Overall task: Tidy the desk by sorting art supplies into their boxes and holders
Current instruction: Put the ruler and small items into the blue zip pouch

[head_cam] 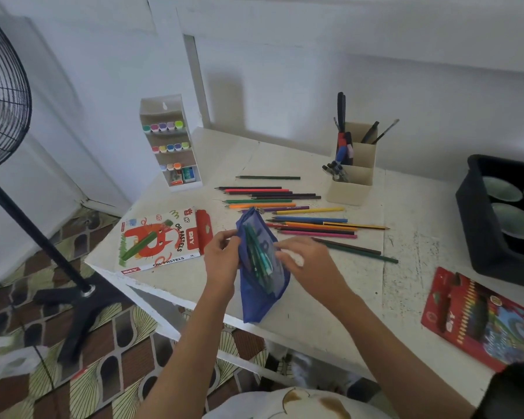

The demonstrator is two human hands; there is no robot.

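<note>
A blue mesh pencil pouch (259, 285) stands on the white desk (330, 313) near its front edge, with several teal and green pens showing inside it. My left hand (221, 255) grips the pouch's left edge. My right hand (306, 261) holds its right side, fingers at the opening. Several loose coloured pencils (288, 207) lie in rows just beyond the pouch. An oil pastels box (161, 240) lies to the left, its red flap open. A red coloured-pencil box (481, 319) lies at the right.
A beige desk organiser (353, 179) with pens and brushes stands behind the pencils. A white marker rack (171, 143) stands at the back left corner. A black tray (502, 222) with round dishes sits at the right. A black floor fan (0, 95) stands left of the desk.
</note>
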